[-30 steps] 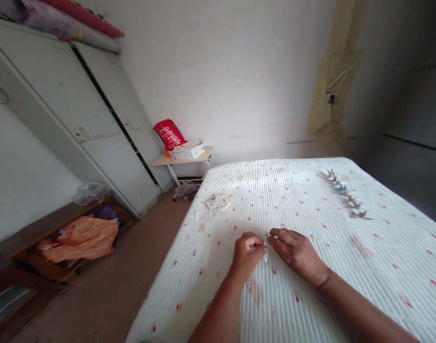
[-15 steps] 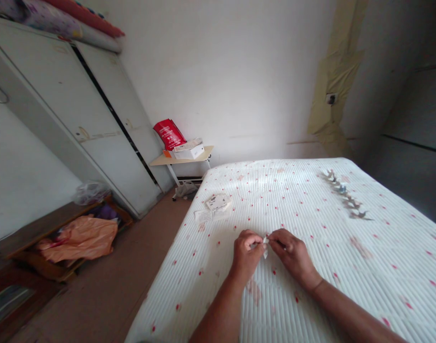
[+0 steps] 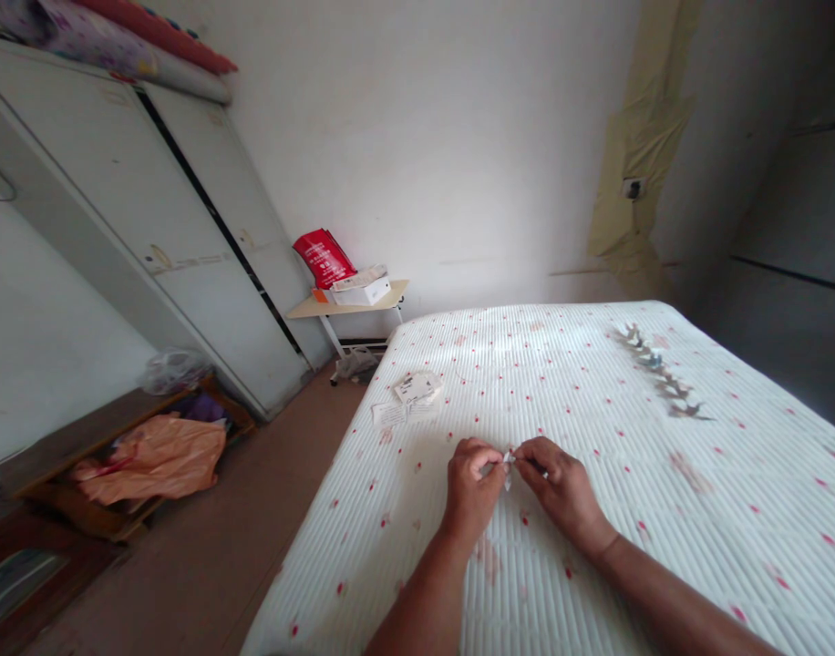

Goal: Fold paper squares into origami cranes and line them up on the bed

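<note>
Between my two hands is a small folded piece of white paper [image 3: 509,463], held just above the bed. My left hand [image 3: 473,478] pinches its left side between thumb and fingertips. From the other side, my right hand [image 3: 558,483] grips it with thumb and index finger. The fingertips cover part of the paper, so its exact shape is hard to make out. Beyond my left hand lie several loose printed paper pieces [image 3: 417,390]. A row of folded paper figures, looking like cranes [image 3: 654,362], stands on the bed's right side.
The bed [image 3: 527,364] has a white ribbed cover with red dots. A small table [image 3: 308,308] past its far left corner bears a red bag [image 3: 324,258] and a white box [image 3: 363,291]. At left stand a wardrobe [image 3: 117,182] and a low wooden cabinet with an orange plastic bag [image 3: 158,456].
Both hands stay in nearly the same place, still pinching the paper. The paper has turned slightly between the fingertips.
</note>
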A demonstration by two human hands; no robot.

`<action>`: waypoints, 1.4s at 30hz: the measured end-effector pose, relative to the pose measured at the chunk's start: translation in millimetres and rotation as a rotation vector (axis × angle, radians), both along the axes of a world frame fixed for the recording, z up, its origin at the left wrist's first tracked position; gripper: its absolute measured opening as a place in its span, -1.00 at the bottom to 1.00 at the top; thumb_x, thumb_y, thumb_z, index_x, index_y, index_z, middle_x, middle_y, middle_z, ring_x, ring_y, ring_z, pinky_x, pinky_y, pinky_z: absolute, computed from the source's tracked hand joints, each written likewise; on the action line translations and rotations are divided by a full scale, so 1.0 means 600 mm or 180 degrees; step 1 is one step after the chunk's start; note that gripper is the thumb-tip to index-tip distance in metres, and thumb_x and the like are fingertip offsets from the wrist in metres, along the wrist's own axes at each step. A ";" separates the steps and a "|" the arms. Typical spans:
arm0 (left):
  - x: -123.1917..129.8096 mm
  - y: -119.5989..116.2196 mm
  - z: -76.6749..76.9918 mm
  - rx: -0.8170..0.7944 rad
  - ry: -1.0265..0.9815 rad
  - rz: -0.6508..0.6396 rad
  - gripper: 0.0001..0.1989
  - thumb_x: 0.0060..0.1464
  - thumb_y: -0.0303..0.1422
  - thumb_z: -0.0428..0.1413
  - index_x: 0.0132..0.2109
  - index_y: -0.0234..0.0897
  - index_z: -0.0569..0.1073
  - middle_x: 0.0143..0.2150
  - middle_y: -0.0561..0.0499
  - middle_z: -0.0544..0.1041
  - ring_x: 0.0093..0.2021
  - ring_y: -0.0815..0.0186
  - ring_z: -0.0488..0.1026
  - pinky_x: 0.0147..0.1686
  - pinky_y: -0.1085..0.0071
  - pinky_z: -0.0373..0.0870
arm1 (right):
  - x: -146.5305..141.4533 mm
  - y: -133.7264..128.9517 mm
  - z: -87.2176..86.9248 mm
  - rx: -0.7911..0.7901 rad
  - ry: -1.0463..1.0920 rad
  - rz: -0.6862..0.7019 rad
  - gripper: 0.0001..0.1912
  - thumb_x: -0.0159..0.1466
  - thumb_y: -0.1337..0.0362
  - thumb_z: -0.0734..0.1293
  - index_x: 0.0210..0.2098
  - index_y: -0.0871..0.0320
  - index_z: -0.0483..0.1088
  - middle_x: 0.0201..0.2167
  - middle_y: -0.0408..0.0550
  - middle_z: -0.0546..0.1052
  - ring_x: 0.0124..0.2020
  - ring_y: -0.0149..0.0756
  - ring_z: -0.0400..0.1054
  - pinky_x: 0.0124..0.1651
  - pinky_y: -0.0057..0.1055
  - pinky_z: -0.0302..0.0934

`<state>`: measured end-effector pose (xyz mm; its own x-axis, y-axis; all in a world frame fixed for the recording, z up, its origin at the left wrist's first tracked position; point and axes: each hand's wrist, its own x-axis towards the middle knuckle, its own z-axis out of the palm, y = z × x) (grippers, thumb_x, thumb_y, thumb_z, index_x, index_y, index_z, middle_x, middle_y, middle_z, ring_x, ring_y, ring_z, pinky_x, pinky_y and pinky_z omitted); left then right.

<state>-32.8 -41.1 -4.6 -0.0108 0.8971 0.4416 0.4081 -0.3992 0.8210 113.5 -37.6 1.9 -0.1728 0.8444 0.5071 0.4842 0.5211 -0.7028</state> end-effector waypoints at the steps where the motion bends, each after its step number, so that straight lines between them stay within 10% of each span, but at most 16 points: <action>1: 0.000 0.000 0.000 0.0024 0.0046 0.0037 -0.88 -0.13 -0.57 0.08 -0.50 -0.29 0.44 -0.45 0.05 0.38 -0.33 0.36 0.35 -0.30 0.47 0.26 | 0.000 0.001 0.000 -0.0022 0.0021 0.0021 -0.83 0.20 0.33 0.18 -0.46 0.15 0.37 -0.49 -0.10 0.45 -0.43 -0.34 0.36 -0.37 -0.45 0.22; 42: -0.007 -0.002 -0.001 -0.0451 -0.0188 0.0005 -0.84 -0.16 -0.55 0.09 -0.37 -0.31 0.51 -0.42 0.04 0.52 -0.39 0.38 0.40 -0.36 0.50 0.30 | 0.001 0.001 0.001 -0.0463 0.0161 0.0188 -0.82 0.19 0.23 0.22 -0.46 0.14 0.40 -0.50 -0.10 0.48 -0.46 -0.35 0.37 -0.43 -0.47 0.24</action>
<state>-36.8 -42.3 -5.4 -0.0344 0.9503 0.3093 0.3581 -0.2772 0.8916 114.4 -37.0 2.4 -0.2015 0.8987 0.3895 0.4179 0.4385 -0.7956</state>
